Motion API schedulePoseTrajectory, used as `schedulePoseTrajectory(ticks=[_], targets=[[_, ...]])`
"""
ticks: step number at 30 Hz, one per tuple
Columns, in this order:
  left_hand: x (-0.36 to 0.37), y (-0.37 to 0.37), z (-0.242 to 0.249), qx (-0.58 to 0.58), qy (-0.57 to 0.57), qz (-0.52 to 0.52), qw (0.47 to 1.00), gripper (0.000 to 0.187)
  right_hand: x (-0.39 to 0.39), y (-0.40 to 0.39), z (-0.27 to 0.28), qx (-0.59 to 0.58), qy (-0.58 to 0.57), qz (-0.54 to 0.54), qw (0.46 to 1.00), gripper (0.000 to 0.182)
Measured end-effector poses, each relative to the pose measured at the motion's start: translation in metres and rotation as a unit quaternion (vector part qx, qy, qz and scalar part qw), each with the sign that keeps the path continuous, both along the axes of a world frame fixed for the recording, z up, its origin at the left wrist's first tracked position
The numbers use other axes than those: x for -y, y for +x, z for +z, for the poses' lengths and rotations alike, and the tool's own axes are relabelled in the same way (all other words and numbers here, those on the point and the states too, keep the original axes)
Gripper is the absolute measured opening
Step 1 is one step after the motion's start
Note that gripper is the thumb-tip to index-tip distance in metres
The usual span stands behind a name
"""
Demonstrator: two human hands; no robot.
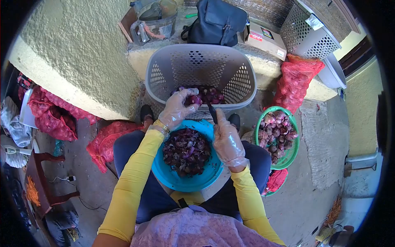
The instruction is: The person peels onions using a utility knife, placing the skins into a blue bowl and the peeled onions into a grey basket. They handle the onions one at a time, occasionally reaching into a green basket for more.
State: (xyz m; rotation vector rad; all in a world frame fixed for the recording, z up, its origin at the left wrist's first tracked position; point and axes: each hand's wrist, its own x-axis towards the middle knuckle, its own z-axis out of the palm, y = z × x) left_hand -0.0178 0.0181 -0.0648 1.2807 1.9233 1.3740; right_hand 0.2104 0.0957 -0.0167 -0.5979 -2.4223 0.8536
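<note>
My left hand [177, 108], in a clear plastic glove, holds a small red onion [194, 99] above the far rim of a blue bowl [173, 178] on my lap. The bowl is full of purple onion skins [186, 150]. My right hand [226, 140], also gloved, grips a dark-handled knife [212, 113] whose tip points toward the onion. Both hands sit just in front of a grey laundry basket [164, 78] with peeled onions [210, 95] at its bottom.
A green basket [293, 154] of unpeeled onions stands on the floor at my right. Red mesh sacks [294, 82] lie at right and left. A black bag [216, 22] and a cardboard box [267, 39] sit on the ledge behind the basket.
</note>
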Motion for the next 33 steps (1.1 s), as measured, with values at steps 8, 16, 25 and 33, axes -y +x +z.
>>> schedulePoseTrajectory(ticks=[8, 16, 25, 33], targets=[[0.002, 0.006, 0.01, 0.068, 0.034, -0.006, 0.997, 0.05, 0.005, -0.013, -0.02, 0.004, 0.046, -0.001, 0.999, 0.054], [0.001, 0.004, 0.006, 0.032, 0.052, -0.01, 0.998, 0.05, 0.01, -0.013, -0.003, 0.041, 0.015, 0.003, 0.999, 0.057], [0.0, 0.004, 0.002, -0.006, 0.042, 0.009, 0.999, 0.049, -0.003, -0.029, -0.074, 0.047, -0.1, 0.005, 0.994, 0.053], [-0.001, 0.002, 0.006, 0.032, -0.012, 0.015, 0.999, 0.047, 0.01, -0.03, -0.018, 0.081, -0.005, -0.003, 0.997, 0.062]])
